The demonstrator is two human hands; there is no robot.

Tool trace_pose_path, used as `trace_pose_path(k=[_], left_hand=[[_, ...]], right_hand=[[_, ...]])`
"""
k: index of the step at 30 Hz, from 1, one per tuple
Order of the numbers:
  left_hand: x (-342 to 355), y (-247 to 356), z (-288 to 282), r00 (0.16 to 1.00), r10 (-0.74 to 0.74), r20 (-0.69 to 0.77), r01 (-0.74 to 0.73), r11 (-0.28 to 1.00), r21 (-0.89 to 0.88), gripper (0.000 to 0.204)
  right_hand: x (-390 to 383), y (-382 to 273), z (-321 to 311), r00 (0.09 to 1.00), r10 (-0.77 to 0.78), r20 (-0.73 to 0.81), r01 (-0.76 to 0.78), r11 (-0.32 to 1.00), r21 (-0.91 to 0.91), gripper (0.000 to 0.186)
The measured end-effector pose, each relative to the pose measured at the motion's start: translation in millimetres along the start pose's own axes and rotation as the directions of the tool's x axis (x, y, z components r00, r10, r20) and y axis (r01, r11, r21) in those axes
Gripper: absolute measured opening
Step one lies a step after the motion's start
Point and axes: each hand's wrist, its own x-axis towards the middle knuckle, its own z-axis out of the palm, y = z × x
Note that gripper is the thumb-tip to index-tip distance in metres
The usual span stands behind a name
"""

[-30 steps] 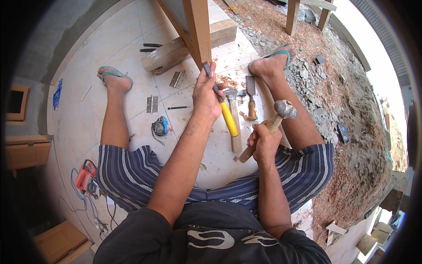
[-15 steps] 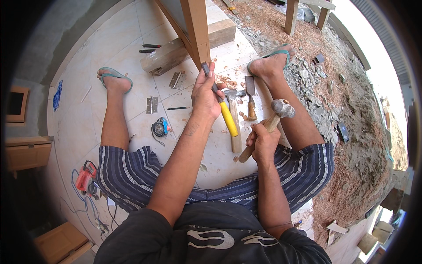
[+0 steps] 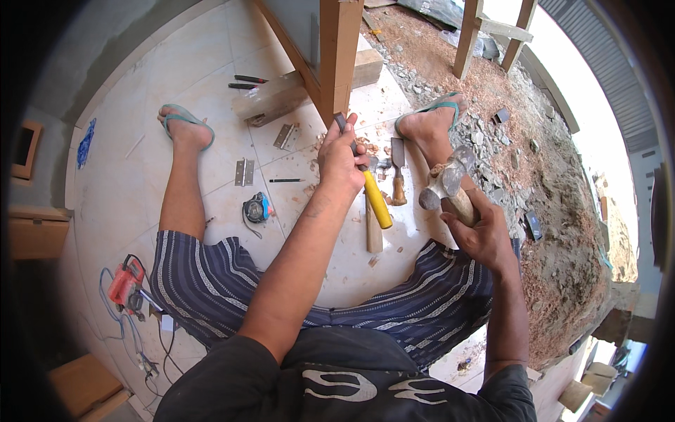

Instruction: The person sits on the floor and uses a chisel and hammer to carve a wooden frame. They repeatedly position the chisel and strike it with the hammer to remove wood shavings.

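My right hand (image 3: 485, 235) has just swung outward, taking the hammer (image 3: 444, 184) with it; a half second ago it was nearer the middle, over my thigh. Its head is now turned, with the handle slanting back toward my wrist. My right fingers are curled round that handle, the thumb lying along it.

My left hand (image 3: 341, 169) has hardly shifted against the frame (image 3: 339, 63). Its fingers are pinching the chisel (image 3: 377, 202) by the steel, leaving the yellow grip free and pointing back toward me. The blade's tip is at the lower end of the frame; whether it touches the wood, I cannot tell. The way I judge it, the chisel is being kept in place while the hammer stands well apart from it, so no blow is landing at this moment.

Below the chisel, a second hammer (image 3: 375, 228) lies on the floor (image 3: 309, 271), partly hidden by my left hand, with a wood-handled chisel (image 3: 398, 176) just beside it and shavings (image 3: 383, 133) near both. Off to the left are two hinges (image 3: 245, 172), a pencil (image 3: 287, 180) and a tape measure (image 3: 257, 208). The block (image 3: 274, 97) lies behind the frame's foot.
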Motion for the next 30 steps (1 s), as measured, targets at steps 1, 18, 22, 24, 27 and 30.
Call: trace_pose_path(k=[1, 18, 22, 24, 27, 30], left_hand=[[1.2, 0.0, -1.0, 1.0, 0.005, -0.003, -0.005, 1.0, 0.0, 0.042], [-2.8, -1.6, 11.8, 0.999, 0.035, -0.029, -0.037, 0.998, -0.054, 0.036], [-2.3, -0.1, 4.8, 0.998, 0.066, -0.006, -0.066, 0.997, -0.031, 0.041], [-2.1, -2.2, 4.5, 0.998, 0.057, 0.002, -0.057, 0.998, -0.038, 0.042], [-2.7, -3.6, 6.5, 0.999, 0.041, -0.029, -0.043, 0.998, -0.05, 0.042], [-2.3, -1.7, 7.3, 0.999, 0.042, -0.02, -0.043, 0.997, -0.058, 0.041]], right_hand=[[5.5, 3.7, -19.6, 0.987, 0.001, 0.159, -0.005, 1.0, 0.024, 0.024], [63.0, -59.6, 23.6, 0.103, 0.517, 0.85, 0.762, 0.508, -0.401, 0.021], [93.0, -76.7, 11.6, 0.419, 0.445, 0.792, 0.632, 0.484, -0.606, 0.022], [69.4, -67.0, 13.9, 0.383, 0.434, 0.815, 0.685, 0.458, -0.566, 0.024], [60.0, -81.2, 19.7, 0.151, 0.576, 0.803, 0.742, 0.47, -0.478, 0.026], [89.3, -76.4, 16.7, 0.113, 0.593, 0.798, 0.681, 0.538, -0.496, 0.025]])
